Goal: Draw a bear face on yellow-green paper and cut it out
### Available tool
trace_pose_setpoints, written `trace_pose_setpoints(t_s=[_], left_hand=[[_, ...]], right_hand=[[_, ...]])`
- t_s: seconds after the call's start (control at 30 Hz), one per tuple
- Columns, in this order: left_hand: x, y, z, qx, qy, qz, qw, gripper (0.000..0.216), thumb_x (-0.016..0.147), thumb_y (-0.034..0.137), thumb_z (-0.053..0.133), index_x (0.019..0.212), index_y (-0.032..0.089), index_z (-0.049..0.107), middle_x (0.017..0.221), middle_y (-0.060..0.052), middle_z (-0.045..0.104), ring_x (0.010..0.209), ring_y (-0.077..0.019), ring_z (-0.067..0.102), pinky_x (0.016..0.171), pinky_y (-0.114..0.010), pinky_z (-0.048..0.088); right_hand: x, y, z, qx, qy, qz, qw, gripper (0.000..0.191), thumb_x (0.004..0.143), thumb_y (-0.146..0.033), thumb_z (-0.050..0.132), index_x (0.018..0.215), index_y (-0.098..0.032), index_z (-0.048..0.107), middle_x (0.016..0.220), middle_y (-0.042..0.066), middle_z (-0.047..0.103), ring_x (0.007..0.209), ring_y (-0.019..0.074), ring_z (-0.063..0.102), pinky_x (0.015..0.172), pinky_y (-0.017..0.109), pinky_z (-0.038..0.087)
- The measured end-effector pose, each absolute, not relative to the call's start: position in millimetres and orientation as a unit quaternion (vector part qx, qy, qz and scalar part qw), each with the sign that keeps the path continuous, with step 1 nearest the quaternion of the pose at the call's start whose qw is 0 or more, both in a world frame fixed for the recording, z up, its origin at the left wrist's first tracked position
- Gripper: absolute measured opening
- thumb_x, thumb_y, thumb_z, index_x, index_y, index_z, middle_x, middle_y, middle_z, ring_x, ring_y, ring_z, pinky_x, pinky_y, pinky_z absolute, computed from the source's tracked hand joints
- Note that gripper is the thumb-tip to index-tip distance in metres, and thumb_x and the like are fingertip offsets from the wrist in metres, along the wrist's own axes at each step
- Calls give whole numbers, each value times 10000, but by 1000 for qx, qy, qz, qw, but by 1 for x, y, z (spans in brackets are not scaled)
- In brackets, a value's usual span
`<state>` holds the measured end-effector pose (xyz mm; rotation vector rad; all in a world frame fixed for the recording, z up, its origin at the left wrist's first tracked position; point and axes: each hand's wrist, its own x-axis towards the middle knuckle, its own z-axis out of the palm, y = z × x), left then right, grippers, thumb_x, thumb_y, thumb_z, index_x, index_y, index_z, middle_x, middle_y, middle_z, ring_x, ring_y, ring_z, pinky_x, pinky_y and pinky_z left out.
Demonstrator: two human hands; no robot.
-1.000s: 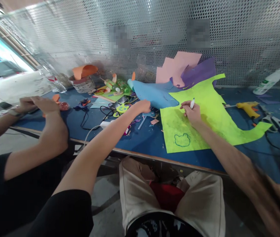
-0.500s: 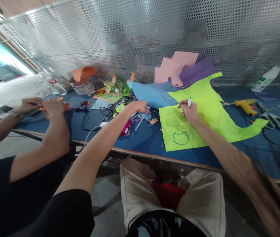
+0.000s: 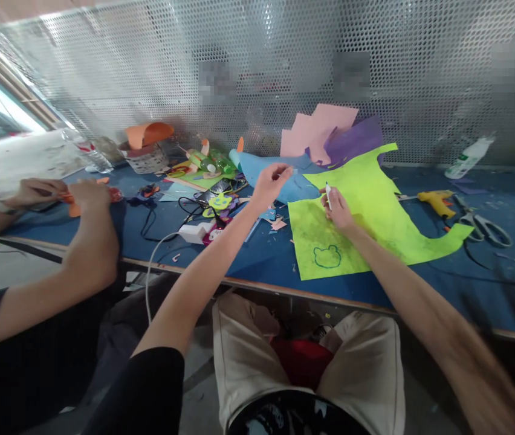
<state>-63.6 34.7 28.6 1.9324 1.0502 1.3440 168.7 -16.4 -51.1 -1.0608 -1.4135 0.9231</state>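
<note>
My right hand (image 3: 339,211) is closed around a white marker (image 3: 329,196), held over a bright yellow-green sheet (image 3: 370,211). The marker's dark end points up. On the sheet's near left corner is a dark outline of an animal head with two round ears (image 3: 327,257). My left hand (image 3: 272,184) is raised over the blue sheet (image 3: 300,190), with thumb and fingers pinched together. Whatever is between them, if anything, is too small to make out. Pink sheets (image 3: 318,130) and a purple sheet (image 3: 357,142) lie behind the green one.
On the right are a yellow glue gun (image 3: 437,202), scissors (image 3: 488,228) and a white bottle (image 3: 469,158). Paper scraps (image 3: 278,223), a white plug (image 3: 193,233) and cables are at left. A co-worker's hands (image 3: 87,193) handle an orange piece. A perforated metal panel (image 3: 275,66) backs the table.
My left hand has lifted from the scraps and moved up and right, nearer to my right hand. The marker in my right hand has turned, its dark end now leaning left.
</note>
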Motion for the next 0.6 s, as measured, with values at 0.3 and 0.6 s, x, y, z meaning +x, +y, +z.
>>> trace_pose_setpoints(t_s=[0.3, 0.6], left_hand=[[-40, 30, -27, 649, 355, 522, 425, 417, 940, 480, 681, 1173, 140, 745, 1027, -96, 782, 746, -127, 622, 692, -266, 483], [-55, 37, -26, 684, 340, 506, 400, 516, 877, 546, 734, 1180, 130, 765, 1044, -110, 803, 944, -214, 716, 836, -318, 545]], right_hand=[[173, -13, -48, -482, -650, 325, 490, 577, 1040, -648, 405, 972, -158, 702, 635, -37, 405, 552, 115, 346, 539, 295, 283], [177, -9, -52, -458, -684, 296, 483, 493, 952, -640, 574, 1069, -199, 759, 734, -6, 564, 607, 128, 413, 560, 276, 337]])
